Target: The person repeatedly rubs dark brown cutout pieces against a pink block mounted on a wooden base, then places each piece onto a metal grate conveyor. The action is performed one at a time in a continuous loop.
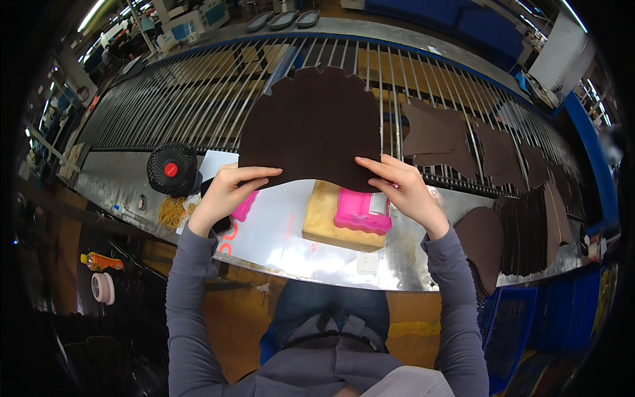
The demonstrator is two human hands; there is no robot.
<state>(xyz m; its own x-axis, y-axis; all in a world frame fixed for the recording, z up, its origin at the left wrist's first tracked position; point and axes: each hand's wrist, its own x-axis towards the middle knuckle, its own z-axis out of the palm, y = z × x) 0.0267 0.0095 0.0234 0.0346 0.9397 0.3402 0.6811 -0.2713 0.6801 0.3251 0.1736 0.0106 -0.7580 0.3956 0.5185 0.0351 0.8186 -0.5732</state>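
A dark brown cut piece of sheet material (311, 132), rounded with notches along its far edge, is held up between my two hands. My left hand (228, 192) pinches its near left corner between thumb and fingers. At the near right corner, my right hand (407, 188) grips it the same way. Below the piece, a pink plastic box (360, 213) rests on a yellowish foam block (321, 218). Part of another pink thing (245, 206) shows beside my left hand; the rest of it is hidden.
Behind the metal worktop (403, 268) runs a rack of metal rods (165, 109), with brown pieces (436, 132) lying on its right part. A stack of brown pieces (519, 231) stands at right, above a blue crate (509, 317). A black fan (173, 170) and rubber bands (173, 213) are at left.
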